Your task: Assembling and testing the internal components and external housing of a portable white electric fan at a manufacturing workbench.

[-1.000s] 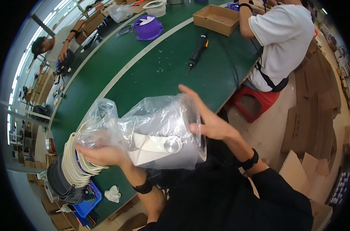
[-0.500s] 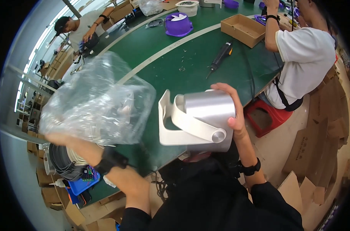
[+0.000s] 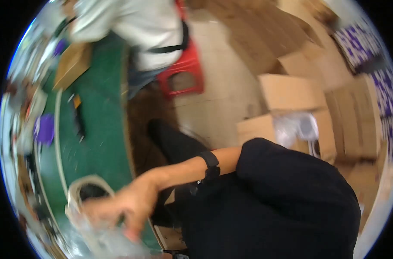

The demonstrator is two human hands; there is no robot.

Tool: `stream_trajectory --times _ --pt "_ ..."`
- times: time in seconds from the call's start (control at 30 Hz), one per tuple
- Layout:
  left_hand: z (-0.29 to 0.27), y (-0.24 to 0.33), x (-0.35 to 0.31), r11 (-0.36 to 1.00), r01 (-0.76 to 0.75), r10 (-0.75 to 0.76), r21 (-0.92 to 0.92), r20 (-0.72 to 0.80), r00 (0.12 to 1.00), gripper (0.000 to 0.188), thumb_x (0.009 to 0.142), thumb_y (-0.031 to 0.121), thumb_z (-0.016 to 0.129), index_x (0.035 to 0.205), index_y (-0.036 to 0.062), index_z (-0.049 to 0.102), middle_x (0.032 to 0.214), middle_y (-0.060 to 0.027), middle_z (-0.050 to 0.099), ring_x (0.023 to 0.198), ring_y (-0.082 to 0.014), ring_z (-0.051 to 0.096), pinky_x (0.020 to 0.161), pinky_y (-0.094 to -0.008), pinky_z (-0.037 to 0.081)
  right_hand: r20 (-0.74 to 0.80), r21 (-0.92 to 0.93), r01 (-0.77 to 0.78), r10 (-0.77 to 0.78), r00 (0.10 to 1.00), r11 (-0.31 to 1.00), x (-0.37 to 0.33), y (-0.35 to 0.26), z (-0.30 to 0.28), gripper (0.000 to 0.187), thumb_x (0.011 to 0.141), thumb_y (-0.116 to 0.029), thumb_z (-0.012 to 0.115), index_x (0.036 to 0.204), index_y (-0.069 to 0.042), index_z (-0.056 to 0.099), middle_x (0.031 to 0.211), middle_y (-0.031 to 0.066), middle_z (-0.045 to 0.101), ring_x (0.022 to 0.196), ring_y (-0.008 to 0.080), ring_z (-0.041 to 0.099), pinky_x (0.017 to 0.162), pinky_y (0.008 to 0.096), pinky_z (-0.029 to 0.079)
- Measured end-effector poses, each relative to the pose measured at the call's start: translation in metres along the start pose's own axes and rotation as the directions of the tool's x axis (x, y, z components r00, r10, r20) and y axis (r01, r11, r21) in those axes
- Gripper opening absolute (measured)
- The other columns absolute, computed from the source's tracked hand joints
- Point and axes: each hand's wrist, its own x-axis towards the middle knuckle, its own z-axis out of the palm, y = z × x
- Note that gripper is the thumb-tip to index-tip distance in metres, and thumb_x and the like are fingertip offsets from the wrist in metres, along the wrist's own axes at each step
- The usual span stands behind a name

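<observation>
Low on the left, over the green table (image 3: 105, 125), is a cream-white bracketed piece (image 3: 92, 179) with a dark opening. It appears to be the silver cylinder with the bracket, though its metal body cannot be made out. My right hand (image 3: 133, 205) reaches across it, thumb apart from the fingers. Motion smears the fingers, so their grip is unclear. Below them lies a blurred clear plastic bag (image 3: 112, 244), around or against the piece; which one I cannot tell. Only a sliver of my left hand (image 3: 162, 256) shows at the bottom edge, its fingers hidden.
A black and yellow electric screwdriver (image 3: 77, 118), a cardboard box (image 3: 73, 64) and a purple part (image 3: 44, 129) stand on the table. Beyond it, a person sits on a red stool (image 3: 183, 71). An open carton (image 3: 291, 95) with plastic-wrapped contents is at my right.
My view has swung to the right, bringing the open carton into sight. My right hand has gone from the cylinder's side to over the bracketed piece. The left hand has mostly left the picture.
</observation>
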Motion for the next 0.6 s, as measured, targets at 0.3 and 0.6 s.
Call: stream_trajectory --times 0.3,0.6 --pt "0.102 -0.018 0.036 0.988 0.006 0.110 -0.155 0.726 0.679 0.045 0.095 0.015 0.056 0.136 -0.0038 0.052 0.138 -0.0274 0.050 0.126 -0.0388 0.054 0.104 -0.0451 0.046 -0.832 0.387 -0.817 -0.220 -0.509 0.427 -0.268 -0.317 -0.021 0.014 0.082 -0.010 0.065 0.086 0.002 0.070 0.079 0.0083 0.069 0.069 0.0180 0.065 0.064 0.0361 0.053" --pt "0.036 -0.057 0.031 0.975 0.137 -0.202 0.173 0.457 0.866 0.018 0.097 0.007 0.050 0.100 -0.0069 0.061 0.091 -0.0143 0.066 0.082 -0.0233 0.061 0.077 -0.0319 0.049 -0.812 0.566 -0.804 -0.049 -0.582 0.181 -0.558 -0.330 0.208 0.019 0.088 -0.022 0.060 0.100 -0.009 0.068 0.090 0.0056 0.064 0.085 0.0197 0.061 0.075 0.0336 0.049"
